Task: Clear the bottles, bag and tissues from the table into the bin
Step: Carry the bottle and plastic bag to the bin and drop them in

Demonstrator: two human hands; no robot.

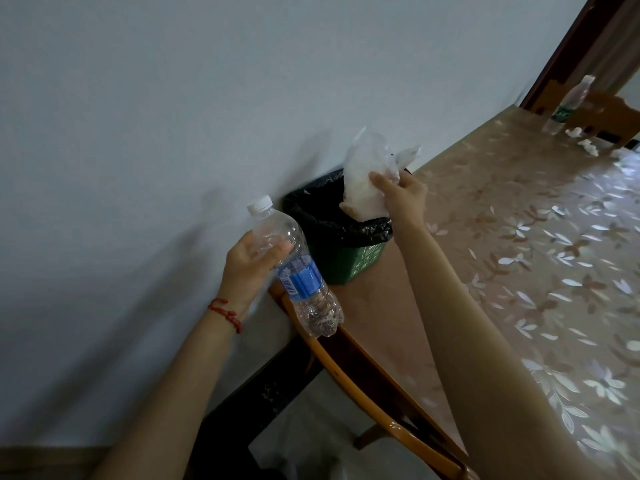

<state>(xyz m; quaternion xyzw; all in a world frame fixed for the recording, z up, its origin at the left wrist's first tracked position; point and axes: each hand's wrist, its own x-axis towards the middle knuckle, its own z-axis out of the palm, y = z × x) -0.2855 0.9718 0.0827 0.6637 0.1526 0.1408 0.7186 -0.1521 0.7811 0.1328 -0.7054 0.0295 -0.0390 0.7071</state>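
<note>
- Plastic bag [369, 174], crumpled, is pinched in the right hand [401, 192] directly over the black-lined bin [341, 233].
- Left hand [249, 265] grips 1 empty bottle [294, 268] beside it.
- Next, likely: release both; 1 bottle [571, 103] and tissues [346, 147] remain on the table [519, 271].

Your two forearms came into view bare, no sleeves showing on either. Your left hand [250, 263] carried one adornment: a red braided cord bracelet [225, 314] around the wrist, knotted, with a short beaded tail trailing off toward 5 o'clock. Your right hand [403, 195] and its wrist wore nothing. No rings or watch showed on either hand.
</note>
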